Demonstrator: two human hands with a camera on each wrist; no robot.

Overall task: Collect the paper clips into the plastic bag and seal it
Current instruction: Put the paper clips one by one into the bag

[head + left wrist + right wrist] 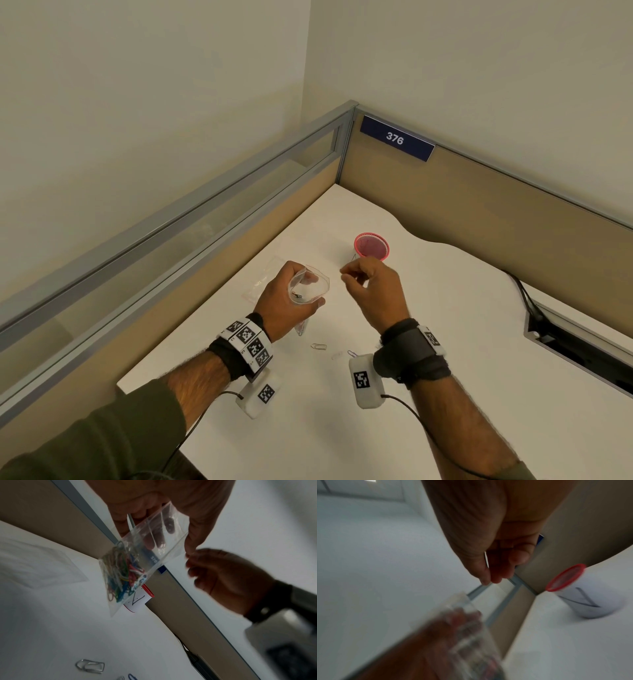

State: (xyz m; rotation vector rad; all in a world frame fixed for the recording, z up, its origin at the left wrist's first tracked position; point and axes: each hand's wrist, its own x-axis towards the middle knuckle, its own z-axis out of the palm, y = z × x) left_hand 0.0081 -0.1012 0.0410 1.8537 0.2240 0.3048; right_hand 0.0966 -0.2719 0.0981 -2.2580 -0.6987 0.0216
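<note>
1. The left hand (286,301) grips a clear plastic bag (137,561), its mouth open, above the white table (428,342).
2. Coloured paper clips (120,573) fill the bag's bottom.
3. The right hand (373,291) hovers beside the mouth with fingers curled; what it pinches, I cannot tell.
4. Loose clips (318,346) lie on the table.

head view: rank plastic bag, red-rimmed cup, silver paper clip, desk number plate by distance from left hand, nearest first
1. plastic bag: held in the left hand.
2. silver paper clip: on the desk, just right of the wrist.
3. red-rimmed cup: beyond the right hand.
4. number plate: up on the partition.
</note>
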